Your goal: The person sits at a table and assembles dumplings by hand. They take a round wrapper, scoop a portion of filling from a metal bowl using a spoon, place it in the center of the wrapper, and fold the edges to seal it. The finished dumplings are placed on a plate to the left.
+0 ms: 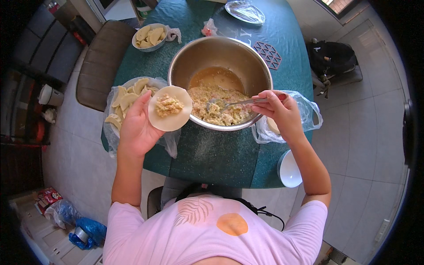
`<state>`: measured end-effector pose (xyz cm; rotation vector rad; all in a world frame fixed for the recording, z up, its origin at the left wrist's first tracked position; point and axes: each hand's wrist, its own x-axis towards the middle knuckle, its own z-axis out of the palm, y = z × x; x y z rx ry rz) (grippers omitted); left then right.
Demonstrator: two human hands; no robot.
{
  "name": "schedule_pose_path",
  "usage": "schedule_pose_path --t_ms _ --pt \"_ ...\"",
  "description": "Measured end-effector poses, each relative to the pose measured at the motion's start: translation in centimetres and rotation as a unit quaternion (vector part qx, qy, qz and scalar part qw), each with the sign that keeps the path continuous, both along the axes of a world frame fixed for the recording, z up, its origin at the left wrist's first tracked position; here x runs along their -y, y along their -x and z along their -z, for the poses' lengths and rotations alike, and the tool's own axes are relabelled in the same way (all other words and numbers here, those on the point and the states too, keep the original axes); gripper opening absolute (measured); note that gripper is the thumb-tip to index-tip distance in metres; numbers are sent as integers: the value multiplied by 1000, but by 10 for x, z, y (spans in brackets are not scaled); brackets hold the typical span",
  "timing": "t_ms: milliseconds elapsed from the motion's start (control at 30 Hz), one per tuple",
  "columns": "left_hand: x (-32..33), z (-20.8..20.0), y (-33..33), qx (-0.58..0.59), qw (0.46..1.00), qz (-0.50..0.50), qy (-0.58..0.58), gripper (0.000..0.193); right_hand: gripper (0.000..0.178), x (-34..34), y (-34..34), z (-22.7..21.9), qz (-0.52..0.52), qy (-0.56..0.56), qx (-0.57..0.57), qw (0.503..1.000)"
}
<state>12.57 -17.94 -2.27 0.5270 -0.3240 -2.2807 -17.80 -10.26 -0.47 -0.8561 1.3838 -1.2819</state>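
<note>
Here, the hands are apart near the table's near edge: the left hand holds the wrapper, topped with filling, beside the steel bowl's left rim; the right hand grips the spoon, its long axis running leftward toward the wrapper.

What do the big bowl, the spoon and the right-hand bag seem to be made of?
Big bowl: probably stainless steel, satin inside, with a bright metallic rim.
Spoon: likely steel too, silvery with a sheen.
Right-hand bag: thin plastic, see-through, with glossy creases.
</note>
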Motion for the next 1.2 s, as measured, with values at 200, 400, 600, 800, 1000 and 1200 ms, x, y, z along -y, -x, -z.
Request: schedule_pose_path --t_ms 200,400,600,800,1000,1200 --pt "-1 -3 16 30 999 -5 -46 43 23 -7 28 -10 45 39 78 995" --pt "0 -2 46 -24 994 71 -85 46 25 -22 12 -44 4 184 109 977" --pt "0 -7 62 -128 984 110 -57 49 17 -54 -12 -46 -186 387 -365 826" --pt "-1 -11 62 -94 989 107 -48 49 21 -61 -14 -44 -200 477 -475 712" --pt "-3 -15 63 -23 996 88 -19 47 21 -65 -13 -45 -232 463 -478 709" --pt "-4 -12 62 -52 994 98 -12 46 15 -68 -14 -56 -234 446 -466 728"
